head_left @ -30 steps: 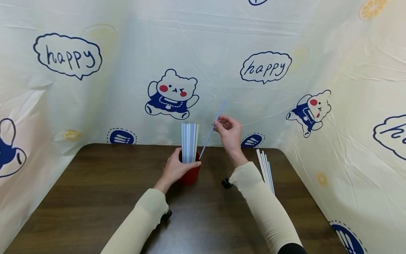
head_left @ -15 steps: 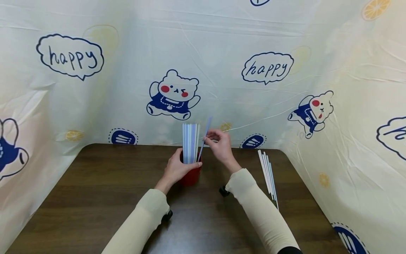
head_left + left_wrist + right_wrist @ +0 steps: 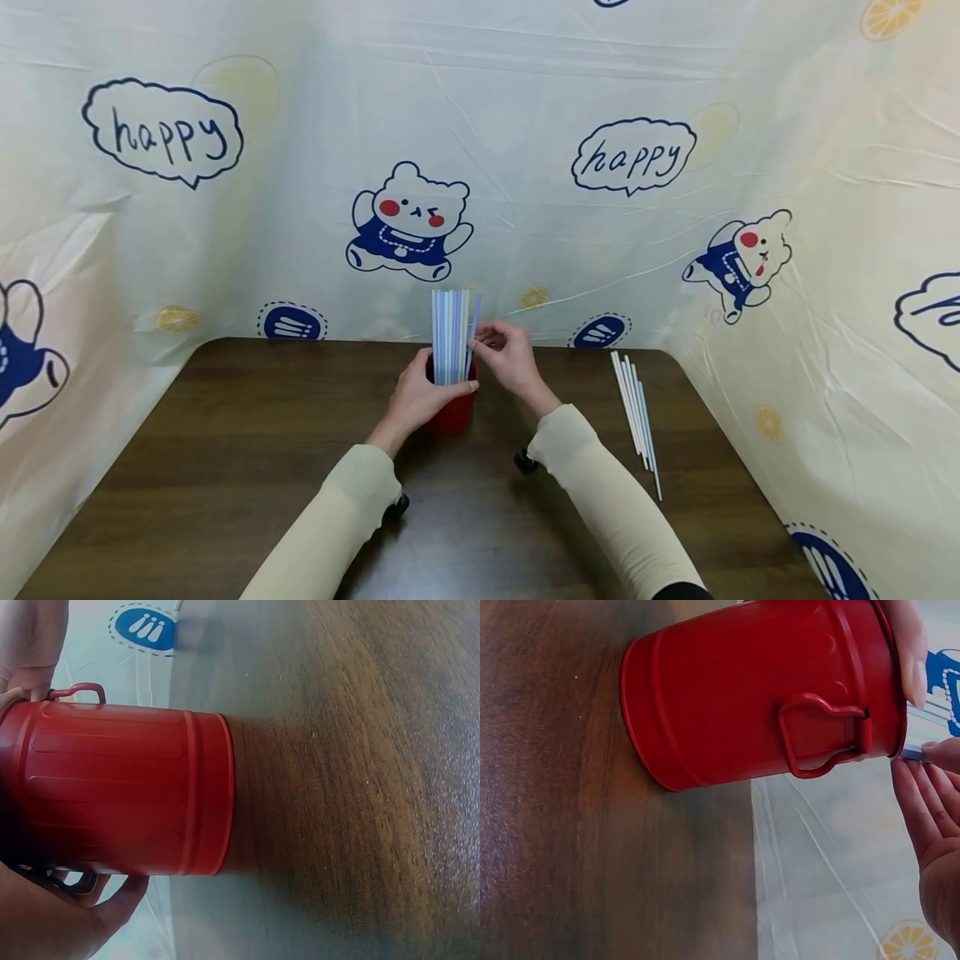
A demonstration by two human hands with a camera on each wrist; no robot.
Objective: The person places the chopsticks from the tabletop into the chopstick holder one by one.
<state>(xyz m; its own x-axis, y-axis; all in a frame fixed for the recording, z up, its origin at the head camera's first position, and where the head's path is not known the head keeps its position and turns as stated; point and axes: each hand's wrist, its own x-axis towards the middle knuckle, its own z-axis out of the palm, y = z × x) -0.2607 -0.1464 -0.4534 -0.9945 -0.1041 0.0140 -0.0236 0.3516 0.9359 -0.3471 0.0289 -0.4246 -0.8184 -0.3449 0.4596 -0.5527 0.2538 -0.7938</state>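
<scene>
A red metal bucket (image 3: 452, 417) with small side handles stands upright on the table; it also fills much of the left wrist view (image 3: 127, 787) and the right wrist view (image 3: 765, 697). Pale blue, white and striped straws (image 3: 448, 333) stand packed in it. My left hand (image 3: 417, 396) grips the bucket around its rim, thumb across the near side. At the bucket's right edge my right hand (image 3: 512, 362) pinches one blue-violet straw (image 3: 474, 321), whose lower end is inside the rim.
Several white and blue straws (image 3: 636, 408) lie on the brown wooden table (image 3: 225, 467), right of my right forearm. A printed cloth (image 3: 517, 100) hangs behind the table and along its sides.
My right hand has moved left and down with the straw, which has sunk lower into the bucket and stands more upright. My left hand has stayed on the bucket.
</scene>
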